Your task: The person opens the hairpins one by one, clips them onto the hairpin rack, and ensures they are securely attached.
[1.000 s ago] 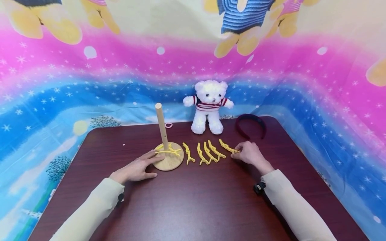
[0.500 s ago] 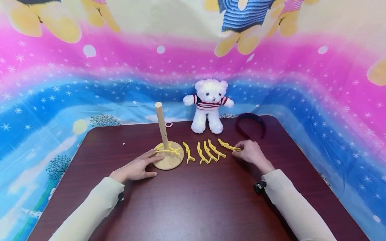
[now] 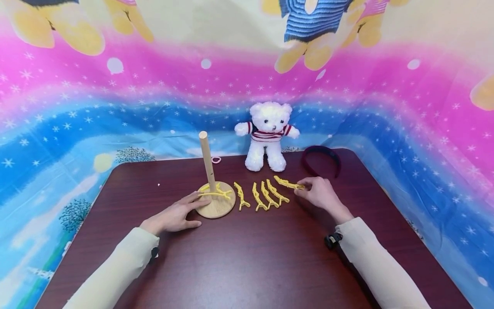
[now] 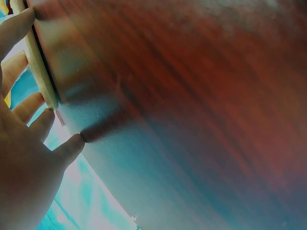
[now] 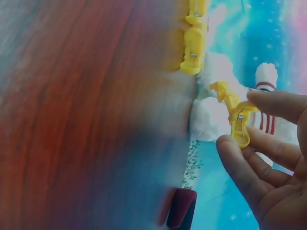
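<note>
In the head view my right hand (image 3: 320, 193) pinches the handle end of a yellow spring clip (image 3: 284, 183). The right wrist view shows this clip (image 5: 240, 117) between thumb and fingers, a metal spring at its middle, raised off the table. My left hand (image 3: 171, 216) rests with straight fingers on the round base of a wooden stand (image 3: 217, 209), thumb on the table. Yellow clips (image 3: 213, 194) lie on that base around its upright post. Between the stand and my right hand, several more yellow clips (image 3: 262, 196) lie in a row.
A white teddy bear (image 3: 266, 146) in a striped shirt sits at the table's back edge. To its right stands a dark red headband (image 3: 321, 155). A small pink ring (image 3: 216, 160) lies behind the post. Patterned cloth surrounds the dark wooden table (image 3: 247, 266).
My right hand has picked up the rightmost clip and moved it slightly up and to the left. My left hand keeps its place on the stand's base.
</note>
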